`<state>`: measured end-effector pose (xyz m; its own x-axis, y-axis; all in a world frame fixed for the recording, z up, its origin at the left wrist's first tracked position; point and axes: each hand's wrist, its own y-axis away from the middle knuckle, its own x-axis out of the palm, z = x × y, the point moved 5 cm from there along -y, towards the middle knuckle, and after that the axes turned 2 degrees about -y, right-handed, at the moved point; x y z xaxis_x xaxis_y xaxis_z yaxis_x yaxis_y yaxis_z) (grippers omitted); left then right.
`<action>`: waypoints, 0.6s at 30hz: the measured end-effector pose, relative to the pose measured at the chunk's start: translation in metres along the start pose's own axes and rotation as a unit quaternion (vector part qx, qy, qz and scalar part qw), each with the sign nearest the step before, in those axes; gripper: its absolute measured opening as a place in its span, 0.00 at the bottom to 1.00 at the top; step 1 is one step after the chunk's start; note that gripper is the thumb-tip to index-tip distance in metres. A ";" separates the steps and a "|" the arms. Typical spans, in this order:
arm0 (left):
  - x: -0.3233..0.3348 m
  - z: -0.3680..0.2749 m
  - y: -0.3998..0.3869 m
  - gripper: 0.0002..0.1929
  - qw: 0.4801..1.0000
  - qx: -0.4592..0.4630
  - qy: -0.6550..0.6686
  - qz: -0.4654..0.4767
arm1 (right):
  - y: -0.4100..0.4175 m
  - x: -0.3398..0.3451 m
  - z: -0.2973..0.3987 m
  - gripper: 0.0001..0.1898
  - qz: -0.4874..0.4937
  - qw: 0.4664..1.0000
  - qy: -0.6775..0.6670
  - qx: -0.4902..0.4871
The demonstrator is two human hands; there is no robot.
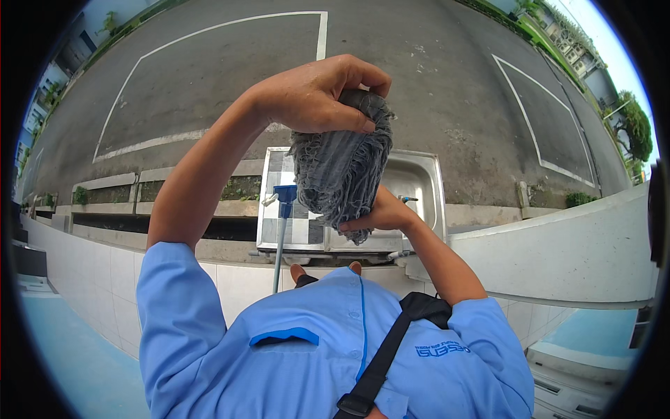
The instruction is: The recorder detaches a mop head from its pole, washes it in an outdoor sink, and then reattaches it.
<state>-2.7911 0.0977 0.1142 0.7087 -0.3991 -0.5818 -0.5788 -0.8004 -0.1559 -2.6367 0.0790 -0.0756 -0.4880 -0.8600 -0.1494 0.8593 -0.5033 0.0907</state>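
Observation:
A grey string mop head (340, 167), bunched into a thick bundle with frayed strands, hangs upright between my hands. At its top, my left hand (319, 97) grips it with the thumb across the near side and fingers curled over the far side. My right hand (384, 209) holds its lower end from the right, the thumb showing in front; the other fingers are hidden behind the strands. Under the bundle is a stainless steel sink (419, 178). To the left, a mop handle (281, 241) with a blue clamp (286, 194) leans at the tiled counter (269, 225).
A small tap with a blue lever (409, 199) is at the sink. A white low wall (549, 246) runs off to the right. Left of the counter lies an open drain channel (230, 228). Beyond is asphalt (445, 105) with white painted lines. Pale floor tiles (238, 285) lie near my feet.

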 end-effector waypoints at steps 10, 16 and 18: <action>-0.027 0.033 0.033 0.09 0.998 -0.017 -0.004 -0.068 | 0.025 -0.084 0.031 0.08 -0.060 0.988 0.139 0.033; -0.026 0.053 0.045 0.10 0.991 -0.022 0.061 -0.113 | 0.034 -0.113 0.114 0.22 0.035 0.995 0.082 0.038; -0.021 0.061 0.047 0.18 0.986 -0.067 0.080 -0.130 | 0.037 -0.109 0.120 0.27 0.082 0.985 0.137 0.064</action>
<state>-2.8577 0.0956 0.0709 0.8868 -0.2292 -0.4012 -0.3177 -0.9329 -0.1694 -2.5701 0.1444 0.0621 -0.2694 -0.8849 -0.3801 0.8882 -0.3808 0.2569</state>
